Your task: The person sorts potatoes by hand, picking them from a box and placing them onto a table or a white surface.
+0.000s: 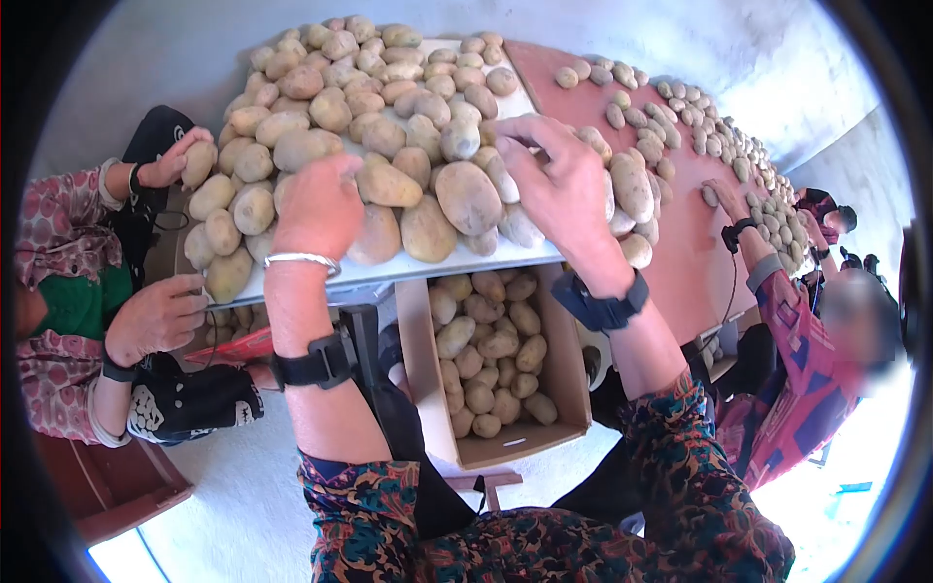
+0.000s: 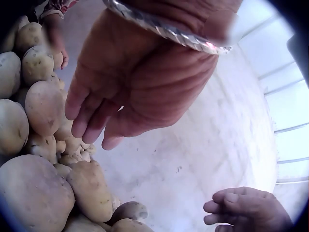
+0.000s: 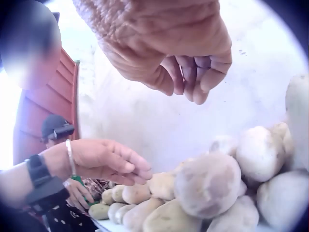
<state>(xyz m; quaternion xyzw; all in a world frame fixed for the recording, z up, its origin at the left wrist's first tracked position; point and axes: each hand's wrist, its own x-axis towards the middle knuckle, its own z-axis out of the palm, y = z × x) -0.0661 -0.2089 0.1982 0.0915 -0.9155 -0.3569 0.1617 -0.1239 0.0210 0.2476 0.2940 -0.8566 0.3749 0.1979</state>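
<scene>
Both grips are released: the left grip (image 1: 316,209) hangs with slack fingers over the heaped potatoes (image 1: 466,198), beyond and to the left of the cardboard box (image 1: 525,445), and the right grip (image 1: 564,189) hangs over the same heap beyond the box's right side, fingers loosely bent, holding nothing.

Well to the left of the box, a neighbour's raised hand (image 1: 179,163) holds a single potato (image 1: 199,165). The same person's lowered hand (image 1: 155,319) is nearer the box; whether it touches anything I cannot tell. Red-brown wooden furniture (image 1: 112,486) stands low to the left of the box.

Directly beyond the box is the white surface (image 1: 486,260), its near edge just above the box's far end. It bears the main heap, which spreads to the left of the box and far behind it. More potatoes lie inside the box itself, several deep.

To the right of the box, a reddish panel (image 1: 680,272) adjoins the white one and carries a long band of smaller potatoes. Farther right of the box, a person in a pink-and-purple patterned top (image 1: 792,360) rests an outstretched hand (image 1: 729,199) there, fingers at one potato (image 1: 710,196).
</scene>
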